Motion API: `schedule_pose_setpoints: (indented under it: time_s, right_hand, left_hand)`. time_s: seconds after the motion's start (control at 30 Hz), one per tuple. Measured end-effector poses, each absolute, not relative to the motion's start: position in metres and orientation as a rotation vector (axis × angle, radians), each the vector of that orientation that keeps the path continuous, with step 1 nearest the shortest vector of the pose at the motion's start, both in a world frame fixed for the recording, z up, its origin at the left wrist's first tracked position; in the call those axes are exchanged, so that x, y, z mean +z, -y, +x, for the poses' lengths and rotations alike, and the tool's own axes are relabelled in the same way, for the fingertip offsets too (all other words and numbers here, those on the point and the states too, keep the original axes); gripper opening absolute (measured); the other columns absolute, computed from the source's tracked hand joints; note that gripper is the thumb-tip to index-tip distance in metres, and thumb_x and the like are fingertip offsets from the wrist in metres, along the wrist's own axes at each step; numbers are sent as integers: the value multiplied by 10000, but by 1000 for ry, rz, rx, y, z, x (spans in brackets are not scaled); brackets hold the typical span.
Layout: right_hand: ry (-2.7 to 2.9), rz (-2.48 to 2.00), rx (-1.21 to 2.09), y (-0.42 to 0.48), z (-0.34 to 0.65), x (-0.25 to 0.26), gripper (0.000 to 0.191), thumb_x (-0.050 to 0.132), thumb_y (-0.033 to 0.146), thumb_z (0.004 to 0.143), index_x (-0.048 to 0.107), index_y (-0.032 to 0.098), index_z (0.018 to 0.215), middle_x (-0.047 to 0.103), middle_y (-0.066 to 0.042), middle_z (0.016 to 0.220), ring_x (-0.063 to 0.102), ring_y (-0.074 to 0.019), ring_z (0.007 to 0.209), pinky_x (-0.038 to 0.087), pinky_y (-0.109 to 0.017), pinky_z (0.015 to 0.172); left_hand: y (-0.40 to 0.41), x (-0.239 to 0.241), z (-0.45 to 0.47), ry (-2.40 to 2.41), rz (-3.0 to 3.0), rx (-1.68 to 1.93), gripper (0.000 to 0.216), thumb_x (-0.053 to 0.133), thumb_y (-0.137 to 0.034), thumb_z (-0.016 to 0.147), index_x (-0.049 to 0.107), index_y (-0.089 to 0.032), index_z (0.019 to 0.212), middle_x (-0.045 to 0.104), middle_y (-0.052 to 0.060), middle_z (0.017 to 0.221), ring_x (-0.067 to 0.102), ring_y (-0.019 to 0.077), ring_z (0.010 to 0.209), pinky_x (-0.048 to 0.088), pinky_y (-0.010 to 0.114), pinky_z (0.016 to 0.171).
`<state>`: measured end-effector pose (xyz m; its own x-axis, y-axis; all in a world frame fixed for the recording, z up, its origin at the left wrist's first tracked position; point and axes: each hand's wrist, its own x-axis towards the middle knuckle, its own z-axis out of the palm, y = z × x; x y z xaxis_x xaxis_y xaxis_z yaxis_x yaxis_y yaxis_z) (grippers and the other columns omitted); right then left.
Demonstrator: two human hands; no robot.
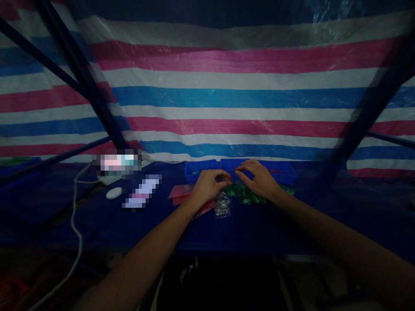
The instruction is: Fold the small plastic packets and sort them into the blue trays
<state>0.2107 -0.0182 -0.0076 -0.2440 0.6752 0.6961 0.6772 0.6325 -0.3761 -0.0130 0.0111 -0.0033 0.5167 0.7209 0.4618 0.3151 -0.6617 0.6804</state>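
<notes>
Clear plastic, crinkled and catching the light, makes up the small packets [222, 206] near the lower centre of the frame, on the blue desk [253, 229] just below the left hand [211, 185]. They look light and limp, probably slippery where film lies on film, so a pinch at a flat edge or corner should separate one better than a grab at the middle. What sits inside them is too small and dark to make out.

Left of them, pink-red packets [180, 191] spread partly beneath the left wrist; they seem thin and flexible. To the right, glossy green packets [248, 196] bunch under the right hand [256, 178], and look just as soft and easy to crease.

Both hands have bent fingers with thumbs turned inward, facing one another across a narrow gap; whether anything is pinched in either, I cannot tell.

Behind the hands, two shallow blue containers stand side by side. The left tray [190, 178] holds something pale greenish, mostly hidden; the longer right tray [288, 176] shows a reddish sliver past the right hand, the rest being too dim to read.
</notes>
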Motion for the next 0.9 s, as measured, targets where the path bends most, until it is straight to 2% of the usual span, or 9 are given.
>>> schedule_pose_setpoints:
  time_s: [0.2,0.37,0.53,0.7,0.9]
  right_hand:
    - [1889,-1020,346,26,206,-7,244,679,403,881,714,294,1096,744,-44,1076,681,-254,1020,518,-460,949]
    - [1723,-931,773,29,199,-8,284,758,382,796,706,261,1048,768,-35,984,723,-223,886,567,-418,872]
    - [1615,-907,850,28,198,-9,243,759,389,795,715,233,975,759,-47,960,717,-211,881,565,-393,855]
    - [1572,-911,886,24,200,-11,263,771,413,779,725,222,955,757,-52,965,711,-204,883,566,-377,857]
    - [1561,-934,887,24,200,-11,264,758,417,792,734,211,955,755,-56,967,700,-209,891,547,-389,879]
  left_hand:
    - [-5,5,-10,-840,2060,1166,179,722,-337,841,752,-212,966,758,72,945,698,207,827,535,357,788]
    - [-4,3,-5,-730,1896,1182,218,735,-334,844,709,-212,1023,740,88,1014,705,206,888,561,364,822]
    - [-8,1,-5,-690,1838,1169,324,759,-304,826,665,-201,1119,723,109,1073,702,225,982,567,398,901]
    - [-8,1,-7,-744,1863,1125,357,753,-344,835,658,-202,1148,721,114,1045,707,223,921,578,380,822]
    - [-7,2,-6,-764,1883,1126,324,726,-345,854,646,-196,1130,720,88,989,701,193,873,565,343,801]
